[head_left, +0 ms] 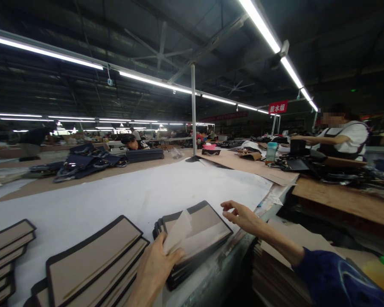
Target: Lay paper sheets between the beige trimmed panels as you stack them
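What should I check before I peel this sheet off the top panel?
1. Left hand has the sheet pinched at its corner: ok, thumb and fingers grip the lifted edge.
2. Right hand free to help: ok, open, above the stack's far corner, holding nothing.
3. Stack sits fully on the table: cannot tell, it lies close to the near edge.
4. Sheet lifts alone: cannot tell, only one corner is raised.
5. Neighbouring stack clear of the sheet: ok, apart on the left.
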{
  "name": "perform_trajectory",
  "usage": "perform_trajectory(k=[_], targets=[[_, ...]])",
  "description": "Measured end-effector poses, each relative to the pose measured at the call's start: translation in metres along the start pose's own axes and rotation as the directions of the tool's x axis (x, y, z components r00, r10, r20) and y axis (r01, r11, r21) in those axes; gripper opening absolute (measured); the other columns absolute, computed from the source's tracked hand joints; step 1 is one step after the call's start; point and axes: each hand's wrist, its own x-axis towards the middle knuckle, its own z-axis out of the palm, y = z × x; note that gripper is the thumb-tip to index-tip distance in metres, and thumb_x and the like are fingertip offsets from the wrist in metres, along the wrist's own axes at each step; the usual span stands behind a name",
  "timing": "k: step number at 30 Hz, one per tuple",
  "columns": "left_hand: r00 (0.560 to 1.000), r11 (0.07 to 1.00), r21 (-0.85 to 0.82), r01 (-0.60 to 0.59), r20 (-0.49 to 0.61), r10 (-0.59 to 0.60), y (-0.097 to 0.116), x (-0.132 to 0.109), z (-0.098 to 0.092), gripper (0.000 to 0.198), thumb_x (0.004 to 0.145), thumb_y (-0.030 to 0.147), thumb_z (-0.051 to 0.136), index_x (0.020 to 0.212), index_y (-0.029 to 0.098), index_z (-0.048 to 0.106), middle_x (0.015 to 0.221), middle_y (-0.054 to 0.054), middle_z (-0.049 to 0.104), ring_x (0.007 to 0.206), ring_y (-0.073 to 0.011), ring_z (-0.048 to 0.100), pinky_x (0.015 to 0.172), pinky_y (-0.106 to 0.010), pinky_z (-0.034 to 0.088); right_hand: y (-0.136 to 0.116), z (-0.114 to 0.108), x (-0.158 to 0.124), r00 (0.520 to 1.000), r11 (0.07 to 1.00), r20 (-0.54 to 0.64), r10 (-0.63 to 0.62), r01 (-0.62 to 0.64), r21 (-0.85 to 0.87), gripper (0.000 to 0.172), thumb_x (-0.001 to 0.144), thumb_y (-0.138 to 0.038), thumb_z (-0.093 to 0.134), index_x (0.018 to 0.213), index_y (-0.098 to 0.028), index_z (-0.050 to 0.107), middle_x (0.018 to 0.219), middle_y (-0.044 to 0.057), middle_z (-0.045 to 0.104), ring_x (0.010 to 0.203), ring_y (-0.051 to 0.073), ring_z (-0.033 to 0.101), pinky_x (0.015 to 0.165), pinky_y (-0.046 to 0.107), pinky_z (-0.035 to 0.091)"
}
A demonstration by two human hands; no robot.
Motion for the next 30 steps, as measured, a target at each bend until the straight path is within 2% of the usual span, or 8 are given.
perform_trajectory(k=[5,9,12,15,19,23,27,30], targets=[[1.0,1.0,0.008,-0.001,0.027,0.001,0.002,-0.001,-0.003,0.023,0.067,0.033,0.06,0.085,0.019,0.057,0.079,-0.005,0.067,0.076,-0.0229,0.062,0.066,-0.029,0.042,-0.007,0.005,-0.009,0.994,0.997,0.107,0.036,-0.043,0.066,0.064,0.065,-0.032,0.068,0.123,-0.014,0.046,0.121,0.012,0.051,0.087,0.02,0.057,0.075,0.032,0.047],[1.0,1.0,0.022,0.006,0.026,-0.007,0.0,0.0,-0.002,0.024,0.066,0.033,0.06,0.085,0.018,0.057,0.078,-0.006,0.066,0.076,-0.0232,0.062,0.066,-0.029,0.041,0.006,-0.007,-0.004,0.961,0.973,0.252,0.111,-0.156,0.167,0.051,0.069,-0.027,0.062,0.116,-0.015,0.049,0.118,0.012,0.056,0.082,0.017,0.061,0.064,0.028,0.049],[1.0,1.0,0.007,0.019,0.018,-0.019,-0.002,0.001,-0.001,0.031,0.065,0.033,0.061,0.092,0.018,0.057,0.084,-0.007,0.068,0.08,-0.0234,0.062,0.067,-0.028,0.04,0.013,-0.01,0.004,0.962,0.966,0.243,0.124,-0.173,0.19,0.045,0.077,-0.032,0.056,0.118,-0.015,0.046,0.119,0.012,0.055,0.088,0.017,0.06,0.064,0.026,0.049],[1.0,1.0,-0.023,0.017,0.019,-0.016,-0.002,-0.001,-0.002,0.033,0.065,0.033,0.061,0.094,0.018,0.057,0.087,-0.007,0.068,0.082,-0.0233,0.062,0.068,-0.028,0.04,0.011,0.0,0.009,0.972,0.976,0.212,0.105,-0.142,0.164,0.047,0.081,-0.041,0.052,0.119,-0.014,0.046,0.113,0.012,0.057,0.087,0.017,0.058,0.065,0.028,0.048],[1.0,1.0,-0.018,0.021,0.022,-0.021,0.002,-0.003,-0.004,0.029,0.065,0.033,0.059,0.09,0.018,0.056,0.084,-0.007,0.066,0.079,-0.0231,0.06,0.066,-0.029,0.039,0.007,0.017,0.012,0.98,0.988,0.182,0.081,-0.102,0.113,0.051,0.074,-0.037,0.062,0.117,-0.014,0.048,0.099,0.008,0.059,0.075,0.015,0.055,0.068,0.029,0.045],[0.999,0.999,0.009,0.041,0.026,-0.041,0.005,-0.003,-0.005,0.019,0.064,0.031,0.06,0.077,0.02,0.053,0.076,-0.004,0.064,0.073,-0.0214,0.058,0.062,-0.027,0.038,0.008,0.017,0.014,0.972,0.985,0.222,0.08,-0.112,0.133,0.055,0.072,-0.033,0.061,0.119,-0.012,0.044,0.103,0.008,0.057,0.067,0.013,0.053,0.058,0.027,0.043],[0.998,0.999,0.02,0.044,0.034,-0.045,0.006,-0.004,-0.007,0.021,0.065,0.033,0.06,0.081,0.02,0.055,0.078,-0.004,0.065,0.075,-0.0211,0.06,0.064,-0.027,0.039,0.012,0.016,0.013,0.976,0.984,0.192,0.106,-0.132,0.124,0.061,0.074,-0.04,0.06,0.124,-0.011,0.039,0.107,0.012,0.055,0.074,0.016,0.055,0.061,0.028,0.044],[0.998,0.999,-0.014,0.031,0.048,-0.031,0.006,-0.006,-0.009,0.029,0.066,0.034,0.06,0.091,0.019,0.057,0.087,-0.006,0.066,0.082,-0.0218,0.06,0.067,-0.027,0.039,0.015,0.02,0.011,0.974,0.98,0.214,0.081,-0.117,0.162,0.066,0.07,-0.04,0.066,0.125,-0.014,0.04,0.105,0.009,0.057,0.082,0.018,0.057,0.07,0.029,0.045]])
